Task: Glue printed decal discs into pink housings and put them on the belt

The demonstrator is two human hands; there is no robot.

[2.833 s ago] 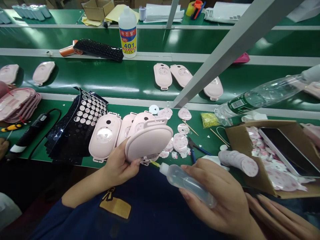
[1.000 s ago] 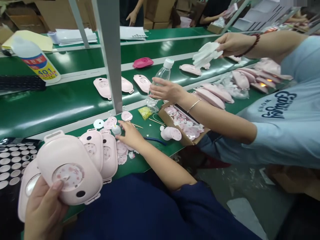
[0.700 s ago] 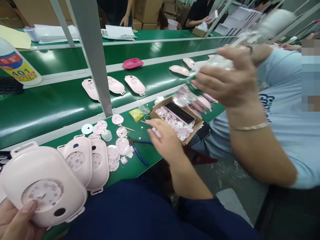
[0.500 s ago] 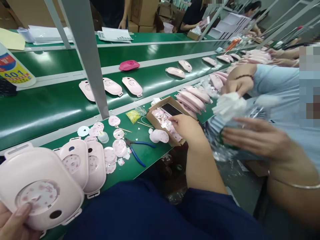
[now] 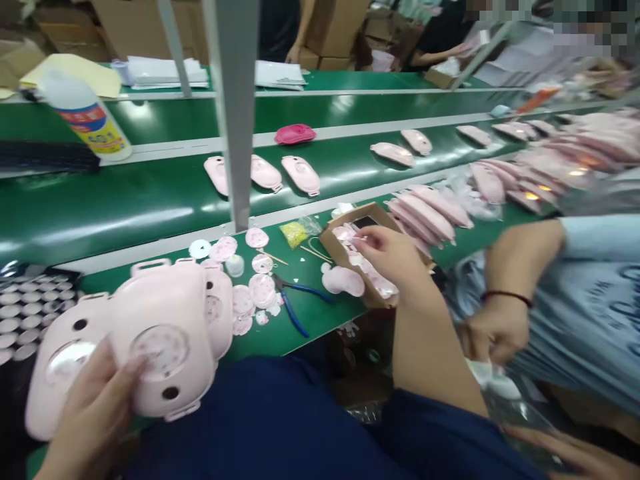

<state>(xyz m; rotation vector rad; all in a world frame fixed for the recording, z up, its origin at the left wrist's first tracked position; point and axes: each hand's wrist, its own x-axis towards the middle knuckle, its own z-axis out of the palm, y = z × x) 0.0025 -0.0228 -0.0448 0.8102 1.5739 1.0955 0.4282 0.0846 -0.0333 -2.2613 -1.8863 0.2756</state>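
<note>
My left hand (image 5: pixel 103 390) grips a pale pink plastic shell (image 5: pixel 165 293) by its side, thumb on the front near a round patterned disc (image 5: pixel 163 350). The shell has looped tabs at its ends and a dark hole. Over an open cardboard box (image 5: pixel 340 257), my right hand (image 5: pixel 387 250) has its thumb and index finger pinched together; what they hold, if anything, is too small to make out. Pink and white printed pieces (image 5: pixel 373 267) fill the box. Two similar shells lie close to the held one, a left shell (image 5: pixel 50 387) and a partly covered shell (image 5: pixel 220 307) behind.
Blue-handled pliers (image 5: pixel 300 307), printed discs (image 5: pixel 263 290), and a yellow packet (image 5: pixel 294 233) lie on the green bench. A metal post (image 5: pixel 235 120) rises before the conveyor (image 5: pixel 165 207). Pink shells (image 5: pixel 425 210) are stacked right, near a co-worker's hand (image 5: pixel 495 333). A glue bottle (image 5: pixel 90 120) stands left.
The camera has turned left, so the scene sits further right. My left hand has brought the shell nearer the middle. My right hand stays at the box. The co-worker's hands have moved lower.
</note>
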